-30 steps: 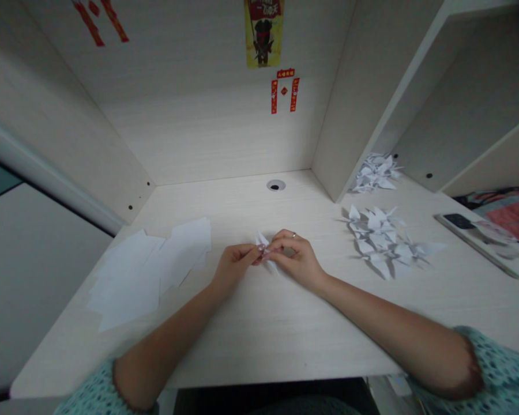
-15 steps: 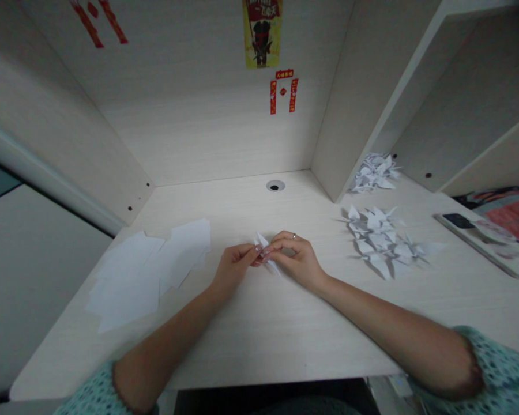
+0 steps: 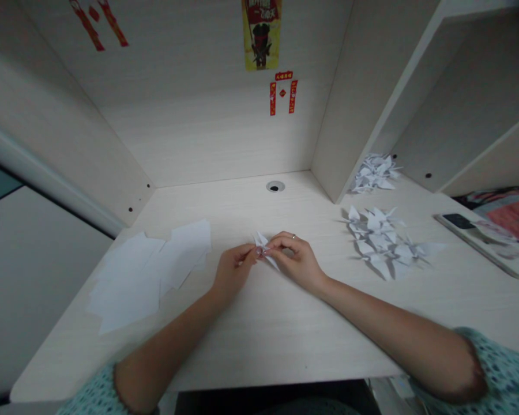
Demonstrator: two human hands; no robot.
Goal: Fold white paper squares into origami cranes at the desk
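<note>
Between my hands, above the middle of the desk, is a small white paper crane (image 3: 262, 240) with pointed folded ends. My left hand (image 3: 234, 266) pinches it from the left, thumb and fingertips pressed together. From the right, my right hand (image 3: 297, 259), with a ring on one finger, pinches it too. The fingertips of both hands nearly meet and hide the crane's middle. A group of folded paper cranes (image 3: 376, 239) lies to the right of my right hand. Left of my left hand, flat white paper sheets (image 3: 132, 282) overlap on the desk.
Another heap of paper cranes (image 3: 375, 173) sits behind the upright panel (image 3: 363, 109). A phone (image 3: 484, 242) lies at the far right beside a reddish cloth (image 3: 512, 213). The desk (image 3: 251, 340) has a round cable hole (image 3: 275, 186) near its back wall.
My fingers have shifted slightly on the crane, and the left fingertips sit a little more to the left. The sheets and the other cranes lie as before.
</note>
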